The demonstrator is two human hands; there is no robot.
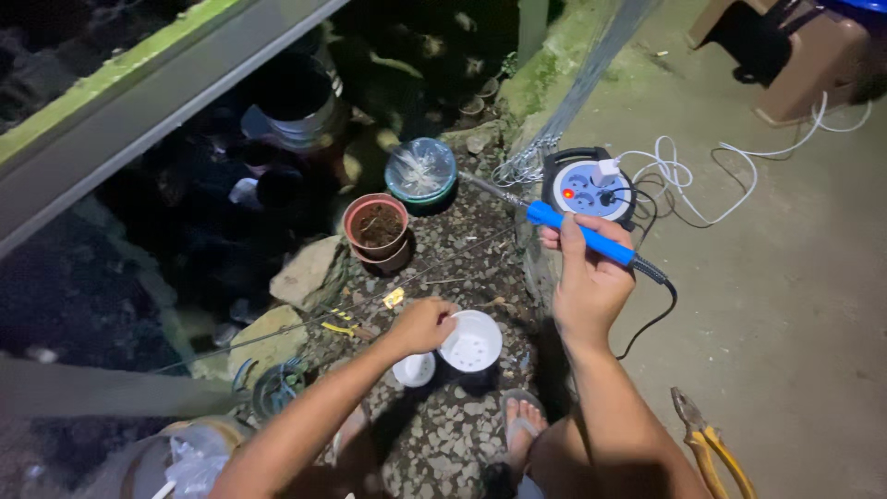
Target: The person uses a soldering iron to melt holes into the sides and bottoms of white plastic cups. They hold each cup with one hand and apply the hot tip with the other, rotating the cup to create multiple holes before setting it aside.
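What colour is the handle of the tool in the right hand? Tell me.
Blue handle, black cord end; seen in the head view.

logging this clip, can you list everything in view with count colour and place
soldering iron: 1, blue handle, in right hand
white cup: 1, white, holes in base, held at rim by left hand
small white cup: 1, on gravel beside it
extension reel: 1, grey and blue, on concrete
white cable: 1, across concrete
brown pot: 1, soil inside, on gravel
covered bowl: 1, teal, beyond pot
pliers: 1, yellow handles, lower right
left hand: 1
right hand: 1
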